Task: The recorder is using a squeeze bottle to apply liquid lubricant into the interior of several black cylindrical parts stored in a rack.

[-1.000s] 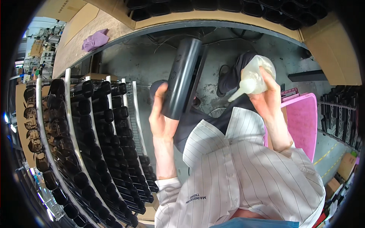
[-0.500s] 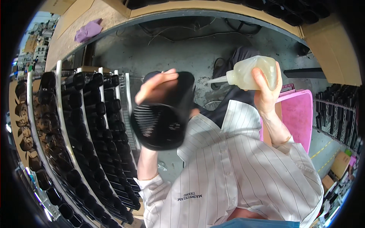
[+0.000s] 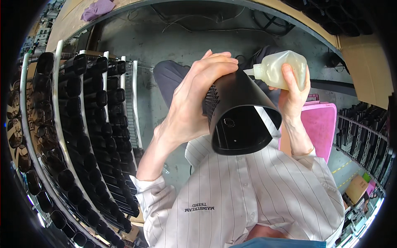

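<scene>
My left hand (image 3: 198, 89) is closed round a black hollow plastic housing (image 3: 252, 97) with a slotted patch on its side. The housing's open end is turned toward me, and part of its inside wall shows. In my right hand (image 3: 292, 93) is a translucent squeeze bottle (image 3: 281, 68) with pale yellowish liquid, lying on its side. Its thin nozzle points left at the far end of the housing. The nozzle's tip is partly hidden, so I cannot tell whether it touches the housing.
Racks of black housings (image 3: 93, 136) with pale uprights stand on my left. A pink bin (image 3: 316, 128) is at my right, with another rack (image 3: 359, 136) of dark parts beyond it. The bench edge (image 3: 173, 8) curves across the far side, with a purple cloth (image 3: 98, 10) on it.
My left hand has brought the housing rightward and turned it, so its open end now faces me. The bottle has shifted slightly right, and its nozzle is now close to the housing.
</scene>
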Demonstrator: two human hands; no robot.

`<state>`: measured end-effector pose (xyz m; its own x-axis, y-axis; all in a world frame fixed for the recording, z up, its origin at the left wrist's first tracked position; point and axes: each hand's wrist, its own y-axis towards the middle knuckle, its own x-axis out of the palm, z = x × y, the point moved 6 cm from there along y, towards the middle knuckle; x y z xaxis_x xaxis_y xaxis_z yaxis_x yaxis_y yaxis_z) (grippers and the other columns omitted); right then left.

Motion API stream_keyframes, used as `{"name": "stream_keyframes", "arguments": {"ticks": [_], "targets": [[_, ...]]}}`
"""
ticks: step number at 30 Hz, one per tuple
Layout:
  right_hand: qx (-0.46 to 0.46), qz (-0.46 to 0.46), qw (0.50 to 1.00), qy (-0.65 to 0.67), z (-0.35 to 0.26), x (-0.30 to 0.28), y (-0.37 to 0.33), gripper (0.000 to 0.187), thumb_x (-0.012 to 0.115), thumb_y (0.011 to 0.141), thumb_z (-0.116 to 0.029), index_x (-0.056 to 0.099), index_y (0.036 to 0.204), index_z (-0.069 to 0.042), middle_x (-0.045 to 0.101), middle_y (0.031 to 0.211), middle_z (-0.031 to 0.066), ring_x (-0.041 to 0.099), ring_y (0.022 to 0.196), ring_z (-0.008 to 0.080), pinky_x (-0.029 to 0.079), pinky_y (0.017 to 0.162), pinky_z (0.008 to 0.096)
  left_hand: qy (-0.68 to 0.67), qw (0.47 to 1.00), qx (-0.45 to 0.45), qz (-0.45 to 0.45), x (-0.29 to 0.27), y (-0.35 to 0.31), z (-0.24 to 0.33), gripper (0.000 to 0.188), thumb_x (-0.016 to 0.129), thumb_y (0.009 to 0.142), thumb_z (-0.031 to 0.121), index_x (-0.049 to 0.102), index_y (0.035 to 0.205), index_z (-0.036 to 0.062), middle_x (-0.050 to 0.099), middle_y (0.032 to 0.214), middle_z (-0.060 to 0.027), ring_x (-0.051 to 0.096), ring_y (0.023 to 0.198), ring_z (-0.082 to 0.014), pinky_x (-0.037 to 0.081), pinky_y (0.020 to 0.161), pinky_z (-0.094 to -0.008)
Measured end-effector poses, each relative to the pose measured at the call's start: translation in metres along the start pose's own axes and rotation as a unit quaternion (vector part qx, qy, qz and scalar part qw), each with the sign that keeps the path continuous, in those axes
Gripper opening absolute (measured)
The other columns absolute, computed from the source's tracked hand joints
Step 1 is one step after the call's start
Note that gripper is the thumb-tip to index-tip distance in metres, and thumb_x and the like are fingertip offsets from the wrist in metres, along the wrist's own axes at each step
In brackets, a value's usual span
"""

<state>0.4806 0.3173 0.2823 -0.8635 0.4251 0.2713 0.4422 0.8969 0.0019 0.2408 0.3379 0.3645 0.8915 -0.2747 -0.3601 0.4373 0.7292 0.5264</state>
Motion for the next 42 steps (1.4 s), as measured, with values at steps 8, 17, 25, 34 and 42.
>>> {"name": "stream_keyframes", "arguments": {"ticks": [8,17,25,34,42], "targets": [[0.057,-0.014,0.998,0.014,0.012,0.011,0.012,0.046,0.079,0.085,-0.017,0.053,0.119,0.002,0.064,0.098,0.0152,0.064,0.063,0.0185,0.051,0.048,0.0230,0.047,0.999,0.002,-0.025,0.002,0.002,-0.001,0.063,0.079,0.066,0.001,0.057,0.125,-0.0005,0.062,0.125,-0.0146,0.059,0.119,-0.0334,0.041,0.112,-0.0516],[0.094,-0.033,0.995,-0.011,0.010,0.011,0.008,0.045,0.076,0.087,-0.019,0.054,0.120,0.001,0.062,0.097,0.0137,0.060,0.061,0.0160,0.048,0.046,0.0218,0.094,0.992,0.025,-0.076,0.010,0.000,-0.018,0.061,0.078,0.067,0.000,0.058,0.124,0.0014,0.061,0.124,-0.0133,0.059,0.118,-0.0334,0.041,0.113,-0.0498],[0.114,-0.026,0.993,0.033,-0.008,0.004,-0.008,0.044,0.078,0.085,-0.017,0.054,0.117,0.001,0.065,0.095,0.0153,0.062,0.059,0.0172,0.049,0.045,0.0227,0.188,0.978,0.008,-0.096,0.006,-0.014,-0.049,0.062,0.077,0.066,-0.001,0.058,0.125,0.0030,0.060,0.122,-0.0126,0.059,0.116,-0.0326,0.042,0.112,-0.0480],[0.307,-0.085,0.939,0.131,-0.005,-0.017,-0.004,0.044,0.072,0.089,-0.021,0.055,0.122,0.003,0.064,0.100,0.0147,0.063,0.068,0.0164,0.048,0.046,0.0215,0.235,0.957,-0.161,-0.048,-0.022,-0.016,-0.050,0.067,0.078,0.067,-0.007,0.056,0.130,0.0041,0.059,0.124,-0.0155,0.058,0.117,-0.0316,0.047,0.106,-0.0441],[0.206,-0.086,0.922,0.315,-0.005,-0.001,0.029,0.038,0.062,0.096,-0.015,0.054,0.129,0.002,0.063,0.115,0.0137,0.065,0.092,0.0172,0.055,0.072,0.0281,-0.461,0.795,-0.394,-0.003,0.018,-0.039,-0.083,0.074,0.078,0.079,0.037,0.050,0.136,-0.0014,0.058,0.122,-0.0222,0.062,0.109,-0.0333,0.050,0.096,-0.0456]]}}
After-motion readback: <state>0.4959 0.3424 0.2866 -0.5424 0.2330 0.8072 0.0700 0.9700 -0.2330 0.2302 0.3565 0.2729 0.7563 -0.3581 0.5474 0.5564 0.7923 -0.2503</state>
